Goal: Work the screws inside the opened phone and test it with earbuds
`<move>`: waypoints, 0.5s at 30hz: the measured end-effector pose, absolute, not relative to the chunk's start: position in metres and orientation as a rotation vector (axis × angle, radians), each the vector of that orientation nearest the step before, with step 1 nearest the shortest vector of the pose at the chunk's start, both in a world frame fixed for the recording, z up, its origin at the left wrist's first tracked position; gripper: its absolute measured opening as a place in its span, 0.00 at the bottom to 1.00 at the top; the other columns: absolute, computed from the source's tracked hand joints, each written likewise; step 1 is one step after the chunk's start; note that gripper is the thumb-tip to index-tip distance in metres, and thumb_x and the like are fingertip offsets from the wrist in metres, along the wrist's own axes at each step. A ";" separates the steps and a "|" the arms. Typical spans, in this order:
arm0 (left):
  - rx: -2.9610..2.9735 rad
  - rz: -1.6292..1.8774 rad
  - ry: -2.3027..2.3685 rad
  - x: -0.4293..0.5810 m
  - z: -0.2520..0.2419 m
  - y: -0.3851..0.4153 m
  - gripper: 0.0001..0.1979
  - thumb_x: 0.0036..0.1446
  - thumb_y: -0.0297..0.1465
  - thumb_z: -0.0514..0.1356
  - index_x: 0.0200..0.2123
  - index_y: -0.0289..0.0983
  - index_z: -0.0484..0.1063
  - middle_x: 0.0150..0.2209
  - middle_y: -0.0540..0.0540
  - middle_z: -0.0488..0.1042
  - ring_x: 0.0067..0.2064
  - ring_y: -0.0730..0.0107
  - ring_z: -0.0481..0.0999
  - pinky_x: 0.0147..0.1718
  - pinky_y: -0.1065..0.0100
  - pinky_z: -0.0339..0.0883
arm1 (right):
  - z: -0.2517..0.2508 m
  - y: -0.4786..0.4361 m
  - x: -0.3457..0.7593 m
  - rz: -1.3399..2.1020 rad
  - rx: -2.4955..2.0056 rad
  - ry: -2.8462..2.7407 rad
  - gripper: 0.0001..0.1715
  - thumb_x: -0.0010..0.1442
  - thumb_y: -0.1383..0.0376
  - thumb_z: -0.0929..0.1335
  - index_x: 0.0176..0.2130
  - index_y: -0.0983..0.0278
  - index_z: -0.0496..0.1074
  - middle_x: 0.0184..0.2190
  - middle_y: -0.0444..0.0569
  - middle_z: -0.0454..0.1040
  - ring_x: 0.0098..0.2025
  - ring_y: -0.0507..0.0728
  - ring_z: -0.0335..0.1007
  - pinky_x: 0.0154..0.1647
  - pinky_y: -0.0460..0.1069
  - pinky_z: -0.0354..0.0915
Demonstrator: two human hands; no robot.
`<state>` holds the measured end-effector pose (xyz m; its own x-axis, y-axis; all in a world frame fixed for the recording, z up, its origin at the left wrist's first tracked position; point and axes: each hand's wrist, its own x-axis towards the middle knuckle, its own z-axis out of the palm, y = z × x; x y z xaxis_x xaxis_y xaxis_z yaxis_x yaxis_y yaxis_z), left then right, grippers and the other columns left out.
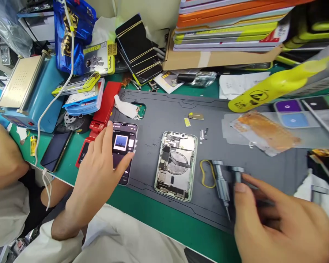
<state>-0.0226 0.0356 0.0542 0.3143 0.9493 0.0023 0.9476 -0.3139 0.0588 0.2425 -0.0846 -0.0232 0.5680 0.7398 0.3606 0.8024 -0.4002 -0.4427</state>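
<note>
My left hand (100, 173) lies over a smartphone (121, 153) with a lit screen, its fingers stretched out and the thumb apart at the phone's right edge. My right hand (276, 215), slightly blurred, is closed on a grey screwdriver (238, 171); only the top shows past the thumb and index finger. Beside it a second grey screwdriver (222, 182) lies on the mat, with a yellow rubber band (207, 174) to its left. Between my hands is an opened phone (177, 166), its inner boards and round coil exposed.
Small metal parts (196, 115) and screws lie behind the opened phone on the grey mat (148, 146). A red tool (106, 104) and a blue heating plate machine (44, 106) stand left. A yellow bottle (263, 93) leans in from the right. Another person's arm (5, 157) is at far left.
</note>
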 end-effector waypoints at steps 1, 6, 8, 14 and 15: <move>2.553 -0.004 1.860 -0.013 0.055 0.040 0.45 0.75 0.57 0.49 0.81 0.33 0.46 0.71 0.29 0.70 0.70 0.42 0.74 0.66 0.44 0.78 | -0.019 -0.082 0.241 -0.204 -2.201 -1.256 0.22 0.73 0.51 0.72 0.50 0.67 0.85 0.30 0.48 0.74 0.28 0.54 0.65 0.27 0.51 0.56; 2.685 -0.278 1.939 0.010 0.055 0.052 0.43 0.76 0.50 0.54 0.81 0.31 0.47 0.62 0.25 0.73 0.61 0.36 0.79 0.56 0.44 0.80 | -0.011 -0.080 0.237 -0.209 -2.090 -1.306 0.14 0.71 0.58 0.75 0.46 0.68 0.84 0.32 0.46 0.77 0.28 0.49 0.66 0.31 0.48 0.61; 2.696 -0.224 1.923 0.008 0.053 0.054 0.41 0.75 0.47 0.54 0.80 0.29 0.49 0.61 0.23 0.72 0.60 0.32 0.78 0.56 0.41 0.79 | -0.010 -0.081 0.238 -0.113 -2.048 -1.244 0.10 0.71 0.62 0.75 0.45 0.67 0.83 0.35 0.46 0.77 0.28 0.48 0.65 0.33 0.47 0.62; 2.536 0.088 1.855 0.000 0.046 0.064 0.46 0.72 0.49 0.54 0.83 0.42 0.38 0.65 0.29 0.69 0.66 0.21 0.72 0.63 0.27 0.72 | -0.009 -0.085 0.238 -0.079 -1.910 -1.023 0.03 0.72 0.65 0.72 0.45 0.63 0.78 0.38 0.47 0.77 0.29 0.49 0.67 0.32 0.46 0.64; 2.520 0.116 1.843 -0.001 0.045 0.065 0.46 0.72 0.50 0.53 0.83 0.43 0.37 0.67 0.30 0.67 0.68 0.17 0.69 0.64 0.23 0.70 | -0.010 -0.085 0.237 -0.076 -1.889 -0.998 0.03 0.72 0.66 0.72 0.45 0.63 0.78 0.38 0.46 0.77 0.30 0.49 0.68 0.31 0.45 0.64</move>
<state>-0.0007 0.0647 0.0454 0.3012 0.9523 0.0494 0.9510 -0.3038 0.0578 0.2372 -0.0850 -0.0095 0.6631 0.6039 0.4423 0.6641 -0.2020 -0.7199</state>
